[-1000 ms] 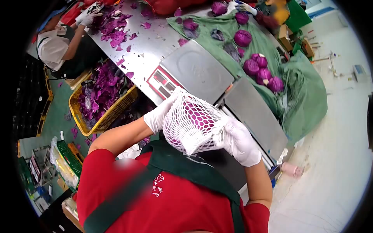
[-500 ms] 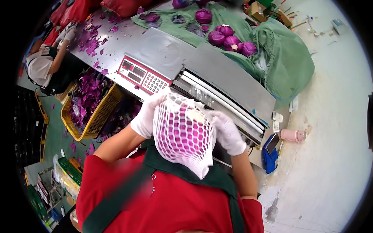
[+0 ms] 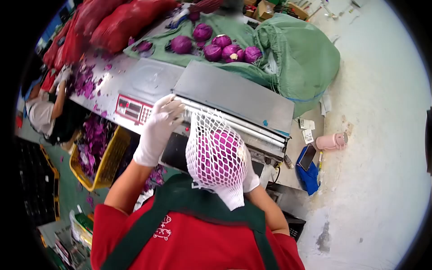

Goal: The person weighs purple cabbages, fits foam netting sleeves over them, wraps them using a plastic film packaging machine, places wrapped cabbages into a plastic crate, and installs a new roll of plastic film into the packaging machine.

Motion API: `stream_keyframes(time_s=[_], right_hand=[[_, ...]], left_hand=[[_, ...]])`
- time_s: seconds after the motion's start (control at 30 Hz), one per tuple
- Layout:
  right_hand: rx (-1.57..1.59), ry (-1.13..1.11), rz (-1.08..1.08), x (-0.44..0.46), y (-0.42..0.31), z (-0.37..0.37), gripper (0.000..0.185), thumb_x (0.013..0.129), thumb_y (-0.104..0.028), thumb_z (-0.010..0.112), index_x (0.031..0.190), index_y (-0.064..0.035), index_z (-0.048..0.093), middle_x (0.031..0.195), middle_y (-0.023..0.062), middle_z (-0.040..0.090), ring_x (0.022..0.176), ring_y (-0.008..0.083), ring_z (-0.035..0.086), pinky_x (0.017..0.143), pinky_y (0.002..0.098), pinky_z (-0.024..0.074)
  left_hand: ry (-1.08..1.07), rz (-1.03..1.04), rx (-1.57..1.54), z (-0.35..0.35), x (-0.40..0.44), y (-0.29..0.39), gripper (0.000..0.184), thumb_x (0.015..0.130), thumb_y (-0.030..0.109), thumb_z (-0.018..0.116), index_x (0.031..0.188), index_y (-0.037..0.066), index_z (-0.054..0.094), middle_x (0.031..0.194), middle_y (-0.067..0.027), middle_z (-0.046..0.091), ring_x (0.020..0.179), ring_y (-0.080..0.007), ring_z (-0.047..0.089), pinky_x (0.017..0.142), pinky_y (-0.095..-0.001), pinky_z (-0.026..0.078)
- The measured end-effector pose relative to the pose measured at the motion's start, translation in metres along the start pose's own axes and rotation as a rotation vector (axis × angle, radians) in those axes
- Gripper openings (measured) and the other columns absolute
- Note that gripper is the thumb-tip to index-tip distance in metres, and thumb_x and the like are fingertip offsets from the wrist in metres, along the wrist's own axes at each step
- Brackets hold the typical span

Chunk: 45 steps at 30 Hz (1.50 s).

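A purple cabbage (image 3: 220, 153) sits inside a white foam net (image 3: 210, 180), held in front of my chest. The net's bunched end hangs down toward me, and its loose mesh stands up at the far side. My right hand (image 3: 250, 177), in a white glove, grips the netted cabbage from its right side; most of its fingers are hidden behind it. To the left of the net, my gloved left hand (image 3: 160, 128) is raised with its fingers apart and nothing visible in them. Just beyond both hands lies a film wrapping machine (image 3: 234, 90) with a roller.
A red-framed scale (image 3: 130, 109) stands on the metal table, left of the machine. Several cabbages (image 3: 181, 45) rest on green cloth (image 3: 306, 58). A yellow crate (image 3: 105, 164) holds purple leaves. Red sacks (image 3: 126, 27), a co-worker (image 3: 42, 110), a pink bottle (image 3: 332, 141) and a phone (image 3: 308, 157) are around.
My left hand has let go of the net and moved left, opening its fingers. My right hand has shifted lower behind the cabbage. The view has turned slightly.
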State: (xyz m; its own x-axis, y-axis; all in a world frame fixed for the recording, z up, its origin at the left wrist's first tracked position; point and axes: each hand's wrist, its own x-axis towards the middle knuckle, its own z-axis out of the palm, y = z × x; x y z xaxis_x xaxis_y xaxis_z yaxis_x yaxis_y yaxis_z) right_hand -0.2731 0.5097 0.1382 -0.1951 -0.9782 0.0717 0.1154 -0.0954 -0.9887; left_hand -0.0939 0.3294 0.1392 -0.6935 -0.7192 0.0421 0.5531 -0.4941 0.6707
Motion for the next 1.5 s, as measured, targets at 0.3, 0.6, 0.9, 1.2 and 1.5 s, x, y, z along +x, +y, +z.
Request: stream_keyframes(time_s=[0.3, 0.6, 0.9, 1.2, 1.5], right_hand=[[0.454, 0.332, 0.400, 0.160, 0.002, -0.092, 0.049, 0.100, -0.041, 0.036, 0.126, -0.0012, 0.051, 0.117, 0.0121, 0.062, 0.101, 0.0202, 0.062, 0.090, 0.0347, 0.0504], [0.306, 0.448, 0.371, 0.174, 0.043, -0.131, 0.055, 0.099, -0.050, 0.036, 0.124, -0.0042, 0.053, 0.116, 0.0088, 0.063, 0.101, 0.0174, 0.061, 0.090, 0.0339, 0.0489], [-0.581, 0.659, 0.292, 0.147, 0.049, -0.152, 0.050, 0.097, -0.045, 0.042, 0.110, -0.0021, 0.064, 0.103, 0.0151, 0.067, 0.092, 0.0284, 0.063, 0.082, 0.0360, 0.0478], [-1.806, -0.150, -0.246, 0.020, -0.032, -0.193, 0.067, 0.072, -0.024, 0.073, 0.134, -0.0202, 0.049, 0.106, 0.0060, 0.058, 0.082, 0.0234, 0.060, 0.069, 0.0346, 0.0497], [-1.783, -0.571, -0.318, 0.026, 0.009, -0.193, 0.019, 0.078, -0.012, 0.059, 0.097, -0.0176, 0.061, 0.093, 0.0054, 0.057, 0.073, 0.0236, 0.060, 0.060, 0.0345, 0.0515]], left_hand=[[-0.010, -0.209, 0.513, 0.046, 0.148, -0.046, 0.045, 0.097, 0.039, 0.051, 0.121, 0.001, 0.054, 0.109, -0.0074, 0.061, 0.099, -0.0114, 0.057, 0.087, -0.0244, 0.046], [0.000, -0.490, 0.321, 0.009, 0.226, -0.096, 0.043, 0.095, 0.044, 0.053, 0.110, 0.004, 0.058, 0.099, -0.0070, 0.065, 0.084, -0.0154, 0.063, 0.077, -0.0301, 0.052], [0.127, -0.547, 0.393, 0.013, 0.219, -0.103, 0.055, 0.094, 0.042, 0.054, 0.120, -0.007, 0.054, 0.117, -0.0154, 0.061, 0.097, -0.0196, 0.062, 0.088, -0.0324, 0.047], [-0.881, 0.468, 2.247, -0.073, 0.137, 0.044, 0.054, 0.071, 0.019, 0.074, 0.122, 0.016, 0.056, 0.117, -0.0073, 0.058, 0.097, -0.0286, 0.061, 0.079, -0.0388, 0.052], [-1.230, 0.672, 2.097, -0.056, 0.131, -0.025, 0.033, 0.079, 0.021, 0.063, 0.112, 0.022, 0.062, 0.121, -0.0096, 0.055, 0.078, -0.0243, 0.065, 0.063, -0.0360, 0.055]])
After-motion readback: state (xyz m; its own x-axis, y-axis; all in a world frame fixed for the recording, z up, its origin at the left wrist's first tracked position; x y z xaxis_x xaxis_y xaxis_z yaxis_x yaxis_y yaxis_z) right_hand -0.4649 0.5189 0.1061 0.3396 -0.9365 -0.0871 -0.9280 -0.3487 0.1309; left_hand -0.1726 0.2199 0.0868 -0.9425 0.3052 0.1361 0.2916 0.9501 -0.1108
